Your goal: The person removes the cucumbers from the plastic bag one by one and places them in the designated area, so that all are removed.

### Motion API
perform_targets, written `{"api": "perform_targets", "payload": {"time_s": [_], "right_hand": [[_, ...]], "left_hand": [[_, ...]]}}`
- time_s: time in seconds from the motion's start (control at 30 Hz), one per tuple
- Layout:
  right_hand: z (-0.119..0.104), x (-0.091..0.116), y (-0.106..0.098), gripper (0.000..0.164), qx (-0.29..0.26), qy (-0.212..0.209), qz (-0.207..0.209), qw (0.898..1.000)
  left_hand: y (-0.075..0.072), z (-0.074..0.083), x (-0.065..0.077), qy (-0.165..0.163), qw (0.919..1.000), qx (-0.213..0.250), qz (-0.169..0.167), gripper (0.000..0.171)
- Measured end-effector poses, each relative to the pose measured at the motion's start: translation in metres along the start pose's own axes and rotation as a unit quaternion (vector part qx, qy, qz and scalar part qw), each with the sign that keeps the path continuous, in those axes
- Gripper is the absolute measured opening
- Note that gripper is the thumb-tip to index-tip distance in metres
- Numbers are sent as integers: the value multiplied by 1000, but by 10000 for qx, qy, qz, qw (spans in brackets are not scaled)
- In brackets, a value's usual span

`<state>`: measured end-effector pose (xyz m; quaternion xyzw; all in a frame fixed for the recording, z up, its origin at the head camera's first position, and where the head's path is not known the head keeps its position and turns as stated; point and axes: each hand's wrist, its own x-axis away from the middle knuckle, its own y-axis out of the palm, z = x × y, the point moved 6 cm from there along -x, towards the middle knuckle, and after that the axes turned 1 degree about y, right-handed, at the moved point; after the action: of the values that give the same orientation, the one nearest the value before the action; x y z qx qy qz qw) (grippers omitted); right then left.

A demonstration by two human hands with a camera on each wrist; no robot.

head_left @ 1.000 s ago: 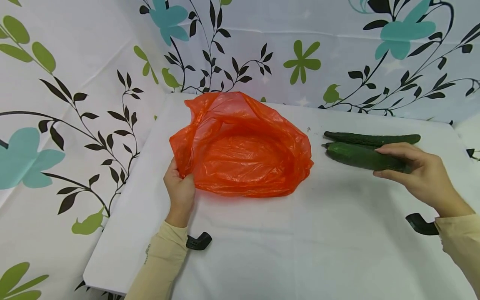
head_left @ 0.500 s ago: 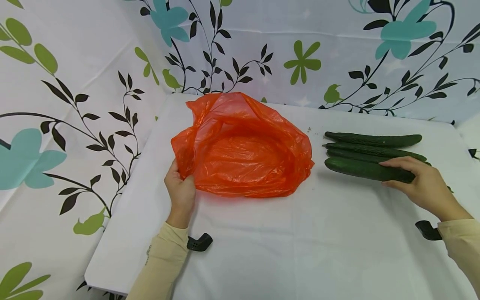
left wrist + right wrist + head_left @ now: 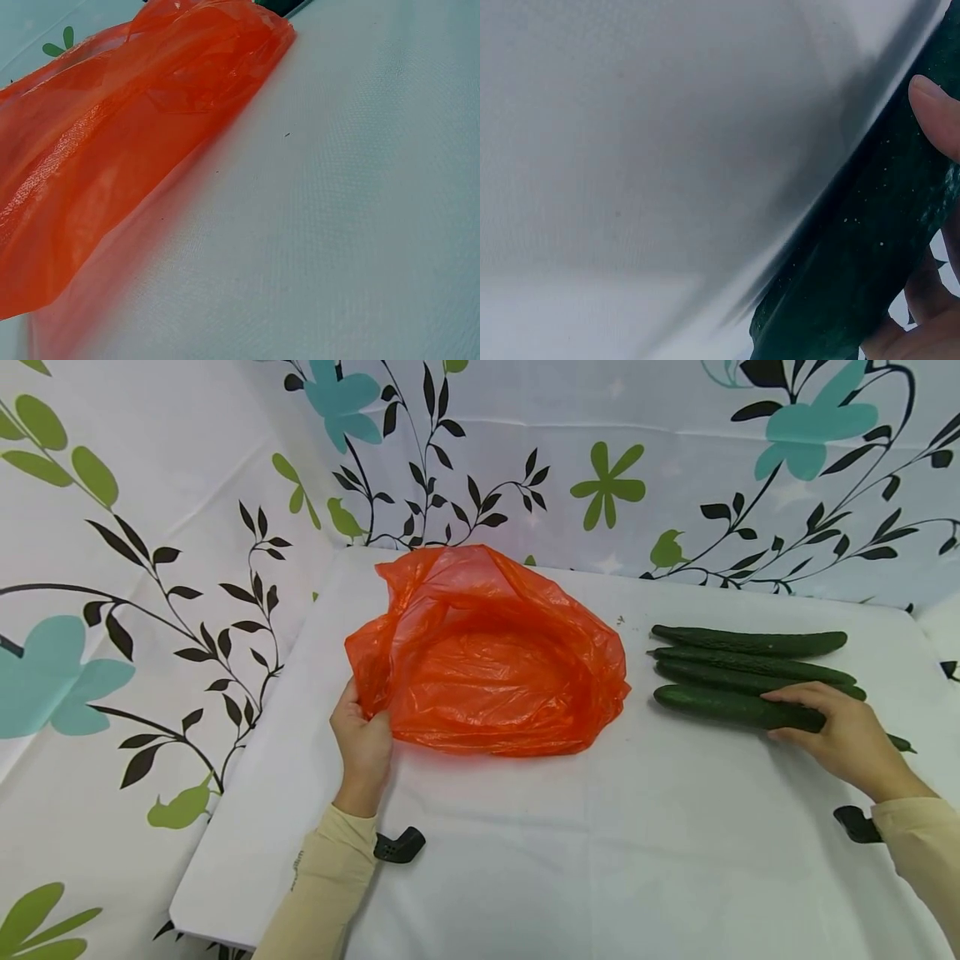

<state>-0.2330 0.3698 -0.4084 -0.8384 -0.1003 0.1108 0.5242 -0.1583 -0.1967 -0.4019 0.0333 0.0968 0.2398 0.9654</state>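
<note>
An orange plastic bag (image 3: 480, 685) lies on the white table with its mouth spread open towards me. My left hand (image 3: 362, 752) grips the bag's left edge; its fingers are partly hidden behind the plastic. In the left wrist view the bag (image 3: 135, 135) fills the upper left, without the hand. On the right, my right hand (image 3: 847, 735) holds a dark green cucumber (image 3: 735, 706) between thumb and fingers, close over the table. The right wrist view shows this cucumber (image 3: 847, 247) with the thumb (image 3: 937, 116) on it. Behind it lie several more cucumbers (image 3: 750, 642), side by side.
A pointed green tip (image 3: 902, 743) shows to the right of my right hand. The white table (image 3: 585, 860) has a rounded left edge. Leaf- and flower-printed cloth (image 3: 480, 443) hangs behind and at the left. Black devices (image 3: 400, 845) are worn at both wrists.
My right hand has come slightly towards me and right with the cucumber, away from the row. More cucumbers show behind it. My left hand and the bag stay nearly still.
</note>
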Motion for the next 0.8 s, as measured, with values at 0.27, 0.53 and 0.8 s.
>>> {"api": "perform_targets", "payload": {"time_s": [0.27,0.53,0.8], "right_hand": [[0,-5,4,51,87,-156,-12,9998],[0,-7,6,51,402,-100,-19,9991],[-2,-9,9,52,838,-141,-111,9963]], "left_hand": [[-7,-22,-6,2,9998,174,51,65],[-2,-5,-1,-55,9999,111,-6,64],[1,6,1,-84,9999,61,-16,62]]}}
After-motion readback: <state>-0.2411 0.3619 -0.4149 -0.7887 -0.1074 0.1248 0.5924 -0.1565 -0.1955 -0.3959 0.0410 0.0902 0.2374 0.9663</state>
